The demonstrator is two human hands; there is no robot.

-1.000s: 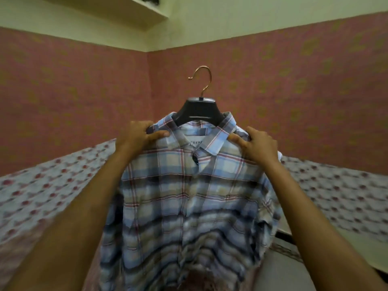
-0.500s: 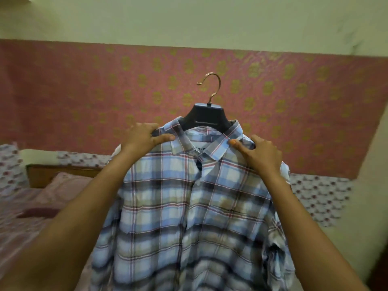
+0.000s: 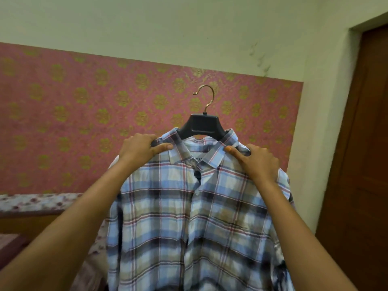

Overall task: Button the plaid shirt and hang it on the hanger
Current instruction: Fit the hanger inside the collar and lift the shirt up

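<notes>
Room: pale green plaster wall [image 3: 168,28] above, with a broad band of pink wallpaper [image 3: 73,112] in gold floral motifs below it, ending at a corner on the right.
Door: dark brown wood [image 3: 367,143], at the right edge, set into the green wall.
Bed: low on the left under the wallpaper, a floral-print cloth [image 3: 37,203] lies over a brown wooden board.
Plaid shirt: blue, beige and red checks [image 3: 189,227], held in mid-air before the wallpaper. It is draped on the hanger with front edges meeting down the middle and collar folded down.
Hanger: black plastic body [image 3: 202,126] inside the collar, with its gold hook free in the air above.
Left hand: [image 3: 139,150] grips the shirt shoulder beside the collar, fingers curled over the top and thumb pressed on the front.
Right hand: [image 3: 260,162] grips the opposite shoulder, fingers curled over and thumb touching the collar edge.
</notes>
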